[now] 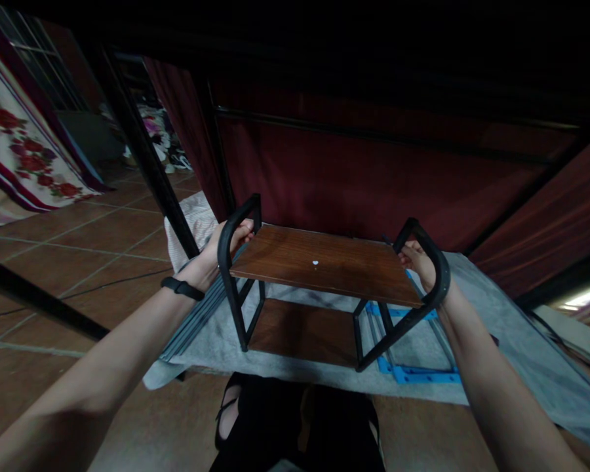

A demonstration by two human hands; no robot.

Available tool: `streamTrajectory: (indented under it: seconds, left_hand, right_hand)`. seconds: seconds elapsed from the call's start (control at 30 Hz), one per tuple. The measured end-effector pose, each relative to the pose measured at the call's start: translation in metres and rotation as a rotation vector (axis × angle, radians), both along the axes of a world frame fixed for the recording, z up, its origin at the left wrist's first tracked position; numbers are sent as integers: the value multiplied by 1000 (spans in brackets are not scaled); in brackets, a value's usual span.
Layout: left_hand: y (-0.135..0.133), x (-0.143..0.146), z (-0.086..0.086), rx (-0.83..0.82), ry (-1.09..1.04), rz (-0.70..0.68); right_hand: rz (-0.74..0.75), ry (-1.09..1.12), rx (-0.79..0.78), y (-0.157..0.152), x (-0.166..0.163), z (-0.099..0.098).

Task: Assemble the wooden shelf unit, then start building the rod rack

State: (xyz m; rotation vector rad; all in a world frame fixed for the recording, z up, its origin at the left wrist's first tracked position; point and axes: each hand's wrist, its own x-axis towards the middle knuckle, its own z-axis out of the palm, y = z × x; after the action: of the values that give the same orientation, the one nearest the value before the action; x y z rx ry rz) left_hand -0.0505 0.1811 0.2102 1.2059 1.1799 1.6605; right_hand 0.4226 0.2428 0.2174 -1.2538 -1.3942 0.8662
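A small two-tier shelf rack (324, 267) with brown wood-look boards and black tube side frames stands on a cloth-covered surface in front of me. The side frames rise as rounded loops above its top board. My left hand (236, 237) reaches through the left loop, with its fingers curled closed at the rear left corner. Through the right loop comes my right hand (417, 259), fingers pinched together by the rear right corner. A thin dark piece shows near those fingertips, too small to name. The lower board (302, 333) lies in shadow between the frames.
A blue-cornered frame with grey tubes (415, 377) lies right of the rack. Grey tubes (196, 321) lie at the left. Black posts (142, 147) and a dark overhead structure surround the area. Dark red curtain (334, 177) hangs behind. A cable (103, 286) crosses the tiles.
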Motion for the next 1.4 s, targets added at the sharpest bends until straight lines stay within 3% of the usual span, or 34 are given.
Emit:
streamTrajectory:
  seconds: [0.2, 0.63, 1.07, 1.4]
  left_hand:
    - [1, -2, -3, 40, 89, -16]
    - [9, -8, -8, -53, 26, -80]
    - [7, -6, -7, 10, 87, -55]
    - [-2, -3, 5, -43, 30, -11]
  right_hand:
    - [25, 68, -190, -5, -5, 16]
    - [5, 35, 8, -17, 0, 6]
    - [10, 187, -171, -12, -1, 14]
    - [49, 115, -147, -19, -4, 16]
